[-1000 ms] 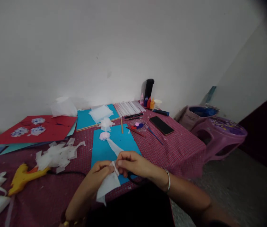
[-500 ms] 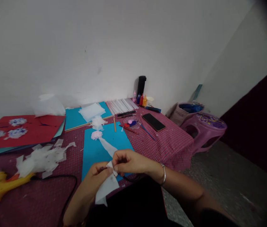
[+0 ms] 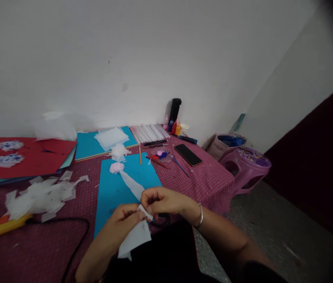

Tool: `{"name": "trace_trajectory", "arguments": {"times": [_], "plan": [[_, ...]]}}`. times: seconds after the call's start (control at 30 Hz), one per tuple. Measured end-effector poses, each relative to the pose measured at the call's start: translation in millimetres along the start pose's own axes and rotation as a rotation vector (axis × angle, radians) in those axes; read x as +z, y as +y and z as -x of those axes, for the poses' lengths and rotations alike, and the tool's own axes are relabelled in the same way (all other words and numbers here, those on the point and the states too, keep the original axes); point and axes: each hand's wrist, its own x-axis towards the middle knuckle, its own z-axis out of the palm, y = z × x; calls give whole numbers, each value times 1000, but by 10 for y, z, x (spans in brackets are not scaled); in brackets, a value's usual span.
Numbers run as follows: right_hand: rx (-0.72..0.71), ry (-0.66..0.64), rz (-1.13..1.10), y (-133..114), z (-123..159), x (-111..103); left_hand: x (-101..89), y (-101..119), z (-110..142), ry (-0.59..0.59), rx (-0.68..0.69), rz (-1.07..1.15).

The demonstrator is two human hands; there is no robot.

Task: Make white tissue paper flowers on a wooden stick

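My left hand pinches a piece of white tissue paper near its upper edge, and the sheet hangs down from the fingers. My right hand is closed on the top of the same piece, thumb and forefinger meeting at its folded edge. Both hands are over the near part of a blue sheet. On that sheet lie a pale pink tissue puff and a long white paper strip running toward my right hand. A black loop, mostly hidden, shows beneath my right wrist.
White paper scraps and a yellow glue gun with a black cord lie at left. Beyond are a red sheet with flower shapes, tissue sheets, paint bottles, a phone and a paintbrush. A pink stool stands right.
The view has swung right, so the table's things sit further left. Both hands keep hold of the tissue paper, whose top edge is now folded at a different angle between the fingers.
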Motion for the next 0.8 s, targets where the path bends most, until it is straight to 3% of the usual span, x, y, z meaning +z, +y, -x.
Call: {"name": "trace_trajectory", "arguments": {"times": [0.6,0.8], "plan": [[24,106,181,64,30,43,41,-92,-57,106,67,-67],[37,108,246,-3,54,47,36,-127,-59,76,71,-56]]}}
